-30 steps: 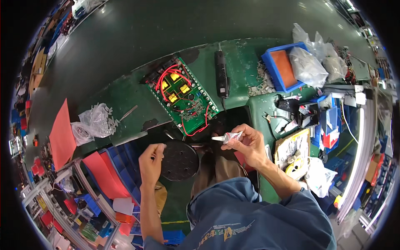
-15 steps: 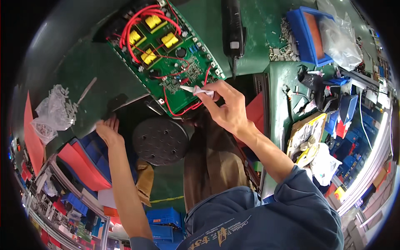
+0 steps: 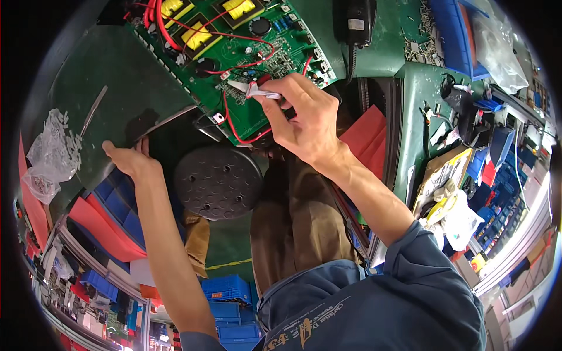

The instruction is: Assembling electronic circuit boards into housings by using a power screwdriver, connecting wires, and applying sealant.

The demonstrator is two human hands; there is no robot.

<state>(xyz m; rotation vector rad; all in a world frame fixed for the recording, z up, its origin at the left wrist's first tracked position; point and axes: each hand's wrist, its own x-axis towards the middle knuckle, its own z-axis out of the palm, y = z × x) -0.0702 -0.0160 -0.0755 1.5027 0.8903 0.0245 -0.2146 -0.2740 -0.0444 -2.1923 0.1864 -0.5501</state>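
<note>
My right hand [image 3: 304,117] pinches a small crumpled white squeeze tube [image 3: 264,92] between thumb and index finger. The tube's pale pointed nozzle [image 3: 237,86] is over small parts on a green circuit board [image 3: 243,120]; whether it touches them, I cannot tell. Yellow-wound transformers [image 3: 198,38] and red wires [image 3: 228,111] sit on the board, whose far part is cut off by the upper edge of the view. At the left, my left hand [image 3: 132,159] is at the bench edge, thumb spread away from the fingers, which are partly hidden. Nothing shows in it.
Below the board stands a round black stool [image 3: 219,184]. A black power tool [image 3: 356,26] lies right of the board, near scattered small metal parts [image 3: 422,50] and a blue bin [image 3: 453,38]. On the left is a plastic bag of clear pieces [image 3: 52,155].
The view has shifted, so the board appears higher up. The tube's nozzle has moved left across the board with my right hand. My left thumb has spread farther from its fingers.
</note>
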